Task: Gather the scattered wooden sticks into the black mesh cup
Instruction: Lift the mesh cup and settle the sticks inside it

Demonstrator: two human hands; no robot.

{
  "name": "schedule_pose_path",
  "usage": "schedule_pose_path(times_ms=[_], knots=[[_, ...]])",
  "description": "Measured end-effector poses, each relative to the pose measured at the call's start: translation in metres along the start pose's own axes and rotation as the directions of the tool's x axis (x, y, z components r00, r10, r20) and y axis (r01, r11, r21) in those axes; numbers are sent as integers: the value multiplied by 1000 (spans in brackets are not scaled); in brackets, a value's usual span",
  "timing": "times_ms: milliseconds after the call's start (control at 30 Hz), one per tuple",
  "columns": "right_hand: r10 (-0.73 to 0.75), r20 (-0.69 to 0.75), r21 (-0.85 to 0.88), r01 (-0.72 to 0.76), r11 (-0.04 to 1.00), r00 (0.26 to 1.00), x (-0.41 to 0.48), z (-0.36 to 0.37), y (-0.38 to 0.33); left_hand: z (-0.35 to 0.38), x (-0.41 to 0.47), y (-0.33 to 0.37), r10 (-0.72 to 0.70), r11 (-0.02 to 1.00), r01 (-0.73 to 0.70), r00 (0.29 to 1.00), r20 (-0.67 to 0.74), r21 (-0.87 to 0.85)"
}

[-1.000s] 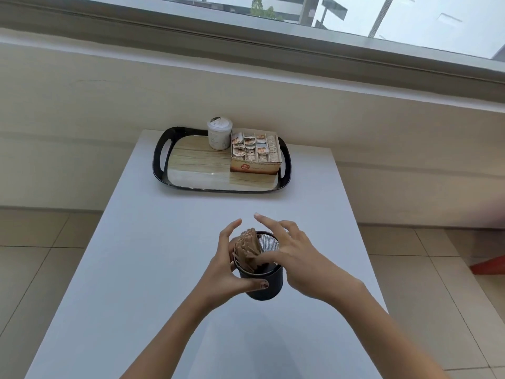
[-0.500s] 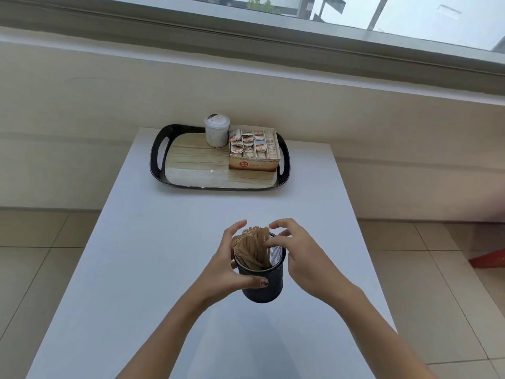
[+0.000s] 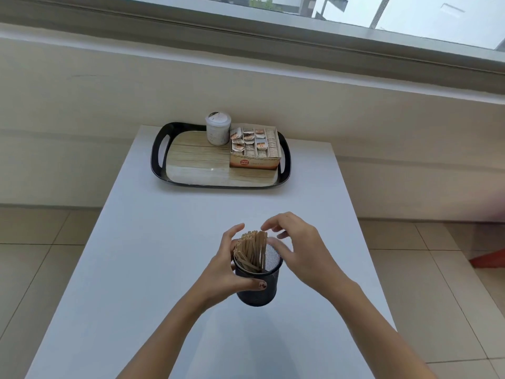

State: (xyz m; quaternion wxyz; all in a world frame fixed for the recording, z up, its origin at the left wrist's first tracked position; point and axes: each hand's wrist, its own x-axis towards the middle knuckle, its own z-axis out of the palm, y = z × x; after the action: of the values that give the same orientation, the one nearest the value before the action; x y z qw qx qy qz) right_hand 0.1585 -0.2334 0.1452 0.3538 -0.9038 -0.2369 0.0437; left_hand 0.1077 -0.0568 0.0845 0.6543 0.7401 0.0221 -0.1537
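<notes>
Since half a second ago the right hand (image 3: 303, 253) has let go at the cup's rim and lifted, its fingers now spread and loosely curved, holding nothing, and the wooden sticks (image 3: 252, 250) stand more upright.

The white table (image 3: 169, 269) runs away from the camera, its near end cut off by the bottom edge. At its far end lies a black tray (image 3: 159, 160) with handle slots and a wood-grain floor. On the tray's right side sits a cardboard box (image 3: 255, 162) of small sachets. Its front bears a round red logo and a line of print, both too small to read. A white lidded container (image 3: 217, 131) stands just beside the box, its label also unreadable.

The black mesh cup (image 3: 259, 294) stands on the table near the camera. The left hand (image 3: 222, 272) grips it, thumb across the front wall and fingers curled round the left side, which hides that part of the rim. The sticks lean as a bundle in the cup's left half, their tops above the rim. The right hand's fingers are blurred; the index tip appears to hover just above the stick tops, though contact cannot be judged.
</notes>
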Motion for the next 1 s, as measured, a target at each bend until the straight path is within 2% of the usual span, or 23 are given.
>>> schedule_pose_path(times_ms=[67, 167, 367, 433, 567, 733, 1000], knots=[[-16, 90, -97, 25, 995, 996, 3, 2, -2, 1, 0, -2, -1, 1000, 1, 1000, 11, 4], [-50, 151, -262, 89, 961, 987, 8, 8, -7, 3, 0, -4, 4, 1000, -3, 1000, 26, -2], [-81, 214, -403, 163, 901, 973, 15, 25, -9, 10, -1, -3, -8, 1000, 7, 999, 52, 17], [-72, 205, -378, 147, 914, 976, 16, 26, -8, 12, -2, -3, -8, 1000, 7, 998, 63, 17], [-15, 234, -192, 61, 980, 972, 17, 17, -5, 11, -6, -5, -9, 1000, 8, 998, 63, 17], [-15, 242, -6, 17, 1000, 970, 16, 11, 3, 10, -8, -7, 8, 1000, -9, 998, 59, 17], [0, 204, 99, -21, 995, 979, 7, 11, 12, 9, -7, -8, -13, 1000, 13, 999, 42, 3]])
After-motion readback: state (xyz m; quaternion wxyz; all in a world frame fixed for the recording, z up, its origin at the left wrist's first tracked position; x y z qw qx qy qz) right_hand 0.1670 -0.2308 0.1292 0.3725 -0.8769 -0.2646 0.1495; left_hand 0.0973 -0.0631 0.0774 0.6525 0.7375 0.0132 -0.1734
